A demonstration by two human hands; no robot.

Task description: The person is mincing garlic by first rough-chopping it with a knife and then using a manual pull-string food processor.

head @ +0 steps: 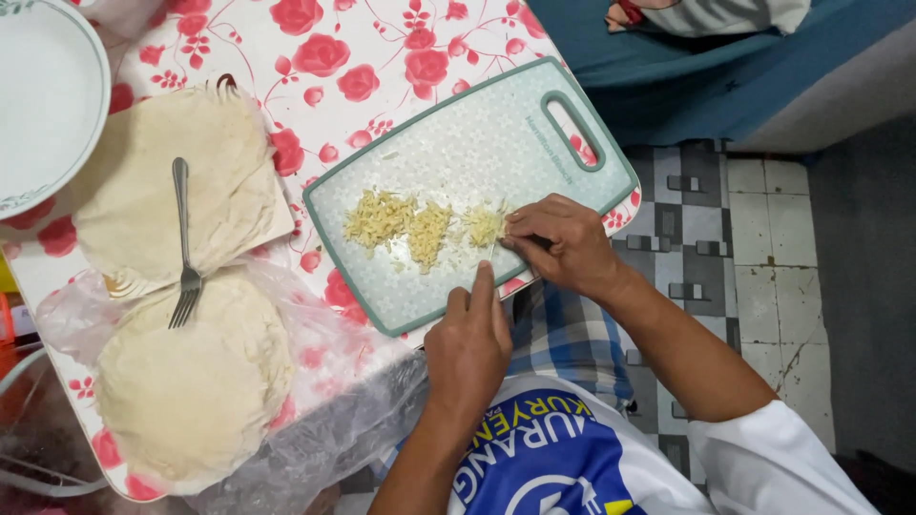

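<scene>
The head view looks down on a table (353, 38) with a shiny cloth printed with red roses on white. A flat plastic cutting board (458, 153) lies on it, pale green with a darker rim, round corners and a long handle hole. In the middle of the board sit small piles of chopped garlic (410, 227), pale yellow, crumbly and bumpy.

The right hand (563, 243) is at the near edge of the board, just beside the garlic. Its fingers are curled tight around a knife (496, 243); only a thin bit of blade shows, touching the garlic pile on the right. The left hand (469, 343) rests at the board's near edge, its first finger stretched out flat toward the blade and the other fingers loosely bent, holding nothing.

To the left lie two stacks of thin round flatbreads (191, 391), cream coloured, soft and a little wrinkled, with crinkly clear plastic under the near stack. A metal fork (183, 248) lies across both stacks. A round white bowl (43, 95) sits at the far left corner.
</scene>
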